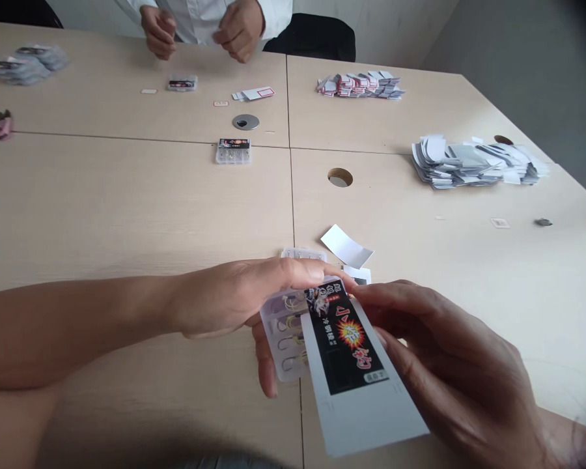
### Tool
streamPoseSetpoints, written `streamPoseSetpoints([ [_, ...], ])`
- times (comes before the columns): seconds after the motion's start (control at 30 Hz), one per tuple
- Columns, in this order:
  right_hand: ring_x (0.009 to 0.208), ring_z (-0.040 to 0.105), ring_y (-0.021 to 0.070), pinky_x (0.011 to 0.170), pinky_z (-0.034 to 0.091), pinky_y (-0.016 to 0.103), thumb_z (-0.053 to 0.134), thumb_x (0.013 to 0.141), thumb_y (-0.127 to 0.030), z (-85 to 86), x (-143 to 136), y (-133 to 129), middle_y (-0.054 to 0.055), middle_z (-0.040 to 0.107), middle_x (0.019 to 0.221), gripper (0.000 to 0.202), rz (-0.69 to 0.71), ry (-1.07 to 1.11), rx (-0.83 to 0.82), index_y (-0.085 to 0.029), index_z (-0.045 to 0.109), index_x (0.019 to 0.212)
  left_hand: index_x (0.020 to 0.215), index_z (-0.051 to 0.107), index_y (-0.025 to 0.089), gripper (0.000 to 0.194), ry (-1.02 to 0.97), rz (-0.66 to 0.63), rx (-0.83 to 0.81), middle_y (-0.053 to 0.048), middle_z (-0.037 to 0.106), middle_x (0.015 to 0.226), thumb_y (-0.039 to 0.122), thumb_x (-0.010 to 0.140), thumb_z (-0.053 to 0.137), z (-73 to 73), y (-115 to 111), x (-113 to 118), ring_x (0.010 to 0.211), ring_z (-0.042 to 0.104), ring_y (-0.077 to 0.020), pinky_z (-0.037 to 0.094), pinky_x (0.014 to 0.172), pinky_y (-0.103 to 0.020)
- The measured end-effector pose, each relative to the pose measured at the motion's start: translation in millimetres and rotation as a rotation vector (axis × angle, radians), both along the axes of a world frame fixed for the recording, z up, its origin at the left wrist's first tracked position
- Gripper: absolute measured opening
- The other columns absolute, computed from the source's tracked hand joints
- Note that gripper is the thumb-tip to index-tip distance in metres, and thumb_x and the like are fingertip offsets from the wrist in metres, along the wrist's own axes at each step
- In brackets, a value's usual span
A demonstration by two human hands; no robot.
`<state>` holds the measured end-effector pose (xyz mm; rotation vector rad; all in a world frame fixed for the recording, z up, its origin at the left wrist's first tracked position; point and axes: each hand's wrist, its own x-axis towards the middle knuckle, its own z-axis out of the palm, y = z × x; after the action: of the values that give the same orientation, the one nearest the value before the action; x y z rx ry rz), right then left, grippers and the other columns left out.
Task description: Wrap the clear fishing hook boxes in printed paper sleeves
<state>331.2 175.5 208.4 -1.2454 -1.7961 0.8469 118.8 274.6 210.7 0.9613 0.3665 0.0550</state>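
My left hand (pixel 247 293) holds a clear plastic box (pixel 282 355) from its left side and from beneath; fish hooks show in its compartments. A white card with a black printed label (pixel 354 345) lies slanted across the box's right part and hides it there. My right hand (pixel 449 365) grips that card at its upper right edge, between thumb and fingers. Just beyond my left hand, another clear box (pixel 305 254) rests on the table, partly covered. A curved white slip (pixel 346 246) and a partly hidden card (pixel 364 275) are beyond my fingertips.
Piled white cards (pixel 473 163) sit at the right, red-marked slips (pixel 361 85) behind them. A labelled box (pixel 233 151) stands near a table hole (pixel 340 177). Across the table are a person's hands (pixel 239 32), another box (pixel 181 83) and bagged items (pixel 27 65) at far left.
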Motion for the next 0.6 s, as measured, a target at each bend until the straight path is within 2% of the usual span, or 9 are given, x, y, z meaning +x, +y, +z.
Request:
streamPoseSetpoints([
  [0.13, 0.073, 0.075, 0.0127, 0.061, 0.061, 0.021, 0.059, 0.098, -0.020, -0.4, -0.9, 1.2, -0.002, 0.072, 0.084, 0.018, -0.011, 0.002, -0.024, -0.027, 0.060, 0.115, 0.125, 0.065, 0.028, 0.039, 0.019, -0.010, 0.003, -0.002, 0.072, 0.097, 0.052, 0.103, 0.044, -4.7, -0.4, -1.4, 0.078, 0.068, -0.0137, 0.061, 0.061, -0.018],
  [0.23, 0.069, 0.072, 0.0097, 0.057, 0.058, 0.017, 0.061, 0.094, -0.016, 1.6, -1.8, 2.8, -0.002, 0.072, 0.083, 0.016, -0.020, -0.015, 0.008, -0.025, 0.062, 0.108, 0.123, 0.063, 0.030, 0.037, 0.061, -0.002, 0.030, -0.001, 0.072, 0.101, 0.054, 0.100, 0.049, -6.9, -1.1, -3.1, 0.081, 0.070, -0.0146, 0.062, 0.066, -0.020],
  [0.33, 0.060, 0.065, 0.0058, 0.054, 0.054, 0.012, 0.062, 0.090, -0.010, 3.7, -3.3, 3.9, -0.005, 0.071, 0.077, 0.019, -0.030, -0.080, 0.067, -0.023, 0.063, 0.103, 0.122, 0.059, 0.029, 0.035, 0.122, -0.014, 0.072, -0.001, 0.071, 0.102, 0.056, 0.099, 0.051, -2.4, -2.8, -3.7, 0.088, 0.070, -0.0168, 0.062, 0.071, -0.022],
  [0.43, 0.057, 0.062, 0.0054, 0.052, 0.051, 0.012, 0.062, 0.088, -0.010, 3.3, -4.6, 4.2, -0.006, 0.069, 0.074, 0.018, -0.041, -0.123, 0.109, -0.022, 0.062, 0.102, 0.122, 0.054, 0.031, 0.032, 0.173, -0.041, 0.133, -0.001, 0.068, 0.109, 0.054, 0.100, 0.053, 4.6, -5.2, -3.1, 0.097, 0.067, -0.0188, 0.062, 0.078, -0.026],
  [0.6, 0.057, 0.061, 0.0055, 0.053, 0.051, 0.014, 0.060, 0.090, -0.009, 0.2, -5.4, 2.9, -0.006, 0.069, 0.076, 0.017, -0.036, -0.130, 0.093, -0.024, 0.058, 0.099, 0.121, 0.051, 0.031, 0.029, 0.197, -0.079, 0.203, -0.002, 0.066, 0.107, 0.052, 0.101, 0.051, 7.2, -5.6, -0.8, 0.100, 0.066, -0.0209, 0.062, 0.077, -0.028],
])
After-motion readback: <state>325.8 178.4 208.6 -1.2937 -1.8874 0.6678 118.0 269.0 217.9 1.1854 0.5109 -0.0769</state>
